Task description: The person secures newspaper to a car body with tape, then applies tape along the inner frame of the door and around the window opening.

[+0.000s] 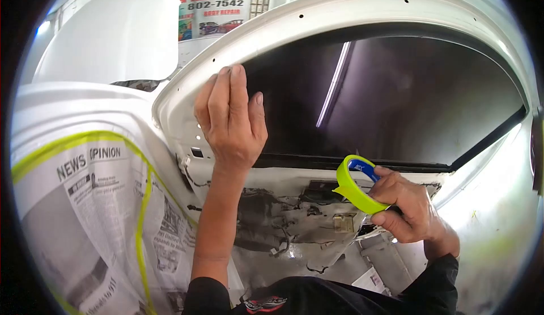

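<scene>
Yellow-green tape roll [355,193] sits in the person's right hand [409,206], in front of the lower edge of a dark window pane [396,99]; its thumb and fingers are clamped on the near side of the ring, and blue shows on the inner face. A short end of tape sticks out from the roll at its left. The left hand [232,122] is raised to the white door frame [272,38], its fingertips at the border between frame and pane, the visible fingers close together and the thumb slightly apart; how firmly they press cannot be told. Bright streaks of light show on the pane. Below it, the door's inner side [266,207] bears dark patches and fittings. To the left hang newspaper sheets [99,193], bordered and crossed by yellow-green strips [140,247]. A printed banner [224,9] stands beyond.
</scene>
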Available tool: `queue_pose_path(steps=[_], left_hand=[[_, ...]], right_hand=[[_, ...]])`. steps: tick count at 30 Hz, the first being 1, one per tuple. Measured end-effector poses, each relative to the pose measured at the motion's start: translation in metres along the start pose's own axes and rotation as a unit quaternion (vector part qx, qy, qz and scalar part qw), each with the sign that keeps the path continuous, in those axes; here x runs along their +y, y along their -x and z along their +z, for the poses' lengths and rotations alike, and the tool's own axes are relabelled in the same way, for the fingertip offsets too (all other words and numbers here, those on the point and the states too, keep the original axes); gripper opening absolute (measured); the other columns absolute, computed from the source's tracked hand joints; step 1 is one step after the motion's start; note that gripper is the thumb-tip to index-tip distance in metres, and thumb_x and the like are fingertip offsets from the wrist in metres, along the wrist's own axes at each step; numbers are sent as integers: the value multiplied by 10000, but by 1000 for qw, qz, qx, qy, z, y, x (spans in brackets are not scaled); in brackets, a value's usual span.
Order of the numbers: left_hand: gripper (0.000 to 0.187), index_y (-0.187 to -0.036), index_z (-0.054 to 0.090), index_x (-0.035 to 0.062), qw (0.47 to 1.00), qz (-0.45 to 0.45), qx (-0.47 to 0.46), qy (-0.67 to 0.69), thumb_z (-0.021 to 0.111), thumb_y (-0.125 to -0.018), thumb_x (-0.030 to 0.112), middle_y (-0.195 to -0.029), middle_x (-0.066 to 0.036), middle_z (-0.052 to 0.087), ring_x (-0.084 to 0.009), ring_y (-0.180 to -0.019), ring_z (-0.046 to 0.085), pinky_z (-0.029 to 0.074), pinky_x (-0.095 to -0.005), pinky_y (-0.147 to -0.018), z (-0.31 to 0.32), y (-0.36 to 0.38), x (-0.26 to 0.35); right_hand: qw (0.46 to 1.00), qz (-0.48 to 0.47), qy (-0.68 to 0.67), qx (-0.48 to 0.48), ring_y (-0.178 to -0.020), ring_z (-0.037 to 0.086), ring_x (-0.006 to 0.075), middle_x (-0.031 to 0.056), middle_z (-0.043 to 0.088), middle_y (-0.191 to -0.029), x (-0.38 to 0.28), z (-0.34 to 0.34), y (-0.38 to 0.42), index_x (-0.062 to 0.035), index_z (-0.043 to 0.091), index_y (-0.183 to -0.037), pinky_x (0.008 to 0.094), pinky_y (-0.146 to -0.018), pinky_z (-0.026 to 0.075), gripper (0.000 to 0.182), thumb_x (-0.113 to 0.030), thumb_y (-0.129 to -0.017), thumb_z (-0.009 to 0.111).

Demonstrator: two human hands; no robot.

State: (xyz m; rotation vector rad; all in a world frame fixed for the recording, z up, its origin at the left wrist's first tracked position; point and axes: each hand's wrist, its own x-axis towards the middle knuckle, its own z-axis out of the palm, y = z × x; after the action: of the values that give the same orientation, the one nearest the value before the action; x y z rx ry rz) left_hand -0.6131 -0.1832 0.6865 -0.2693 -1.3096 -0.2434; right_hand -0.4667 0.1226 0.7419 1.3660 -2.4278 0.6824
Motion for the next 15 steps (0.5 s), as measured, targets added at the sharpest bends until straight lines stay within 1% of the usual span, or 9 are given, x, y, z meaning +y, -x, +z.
queue_pose_path(steps=[2,5,8,11,13,14,15], left_hand=[[392,-1304,657,-43,1000,1,4,-13,680,-976,171,-1257,-167,607,-350,-1148,571,481,-439,-972,4,4,0],[366,-1270,683,-32,998,-24,46,37,699,-964,167,-1243,-165,606,-336,-1126,571,482,-436,-956,9,1,-1],[329,-1240,701,-26,998,9,55,25,704,-948,127,-1226,-163,611,-319,-1092,574,483,-427,-934,12,2,-9],[304,-1216,708,-31,999,-8,40,25,700,-932,76,-1182,-149,631,-296,-1063,577,478,-418,-923,3,8,-16],[291,-1180,713,-42,996,-45,10,71,717,-914,77,-1156,-152,650,-288,-1013,597,488,-410,-899,-12,16,-21],[286,-1163,715,-47,994,-64,-6,92,725,-905,77,-1144,-153,659,-284,-988,607,493,-406,-887,-22,20,-22],[297,-1152,711,-50,974,-117,-21,192,743,-902,106,-1136,-157,668,-278,-954,616,504,-397,-866,-33,23,-18]], right_hand=[[999,0,34,2,-912,692,358,167,684,-944,-5,-2,-13,1,663,-1116,591,-1113,432,284,-153,-901,763],[998,0,57,8,-903,691,354,162,683,-944,-10,-4,-28,-2,666,-1113,594,-1105,439,276,-165,-910,758],[995,-13,98,25,-875,688,337,169,664,-904,-19,-6,-43,0,673,-1097,598,-1065,469,278,-175,-900,762],[986,-31,161,30,-838,674,317,158,633,-848,-28,-7,-61,-5,679,-1088,599,-1038,486,287,-179,-880,775],[976,-39,212,22,-823,666,311,148,622,-831,-37,-10,-74,-7,682,-1083,599,-1037,486,288,-177,-872,781],[973,-44,227,21,-804,657,297,127,612,-813,-42,-10,-82,-6,687,-1060,599,-1030,492,303,-171,-835,804],[969,-48,240,16,-799,652,295,121,622,-812,-44,-9,-89,-7,685,-1053,595,-1048,477,305,-172,-827,807]])
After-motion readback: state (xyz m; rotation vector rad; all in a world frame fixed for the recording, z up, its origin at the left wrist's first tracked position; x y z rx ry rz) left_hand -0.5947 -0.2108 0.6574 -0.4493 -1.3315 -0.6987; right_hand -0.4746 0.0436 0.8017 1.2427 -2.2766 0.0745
